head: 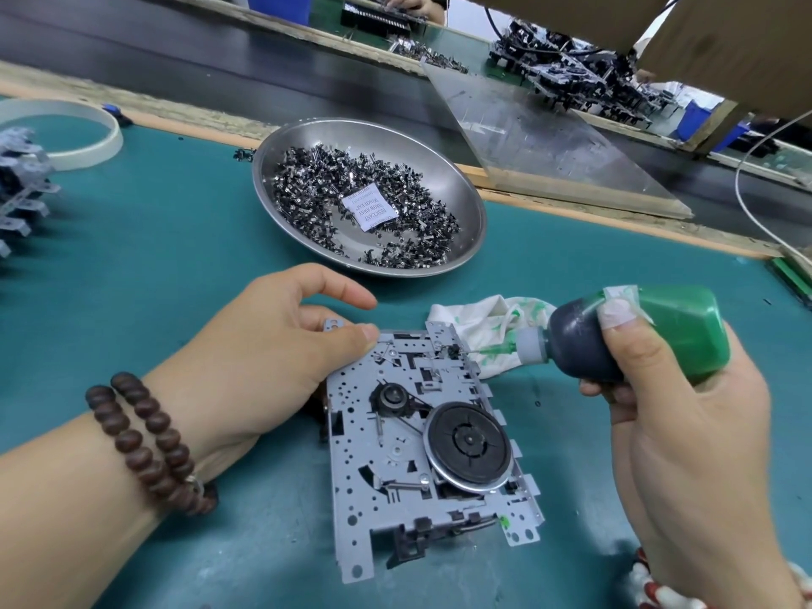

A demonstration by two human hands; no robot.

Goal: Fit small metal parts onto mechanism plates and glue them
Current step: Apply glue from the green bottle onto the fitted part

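A grey mechanism plate (395,450) with a black flywheel and belt lies on the green mat in front of me. My left hand (281,345) grips its upper left corner, thumb on the plate's top face. My right hand (685,415) grips a green glue bottle (641,336), tilted so that its thin nozzle tip touches a small fitted part at the plate's upper right edge (452,351). A steel bowl (472,204) beyond the plate holds many small dark metal parts (316,178) and a white desiccant packet.
A glue-stained white rag (479,320) lies under the nozzle, right of the plate. More plates (17,182) are stacked at the far left beside a white ring (88,129). A clear sheet (549,138) leans behind the bowl; a conveyor runs along the back.
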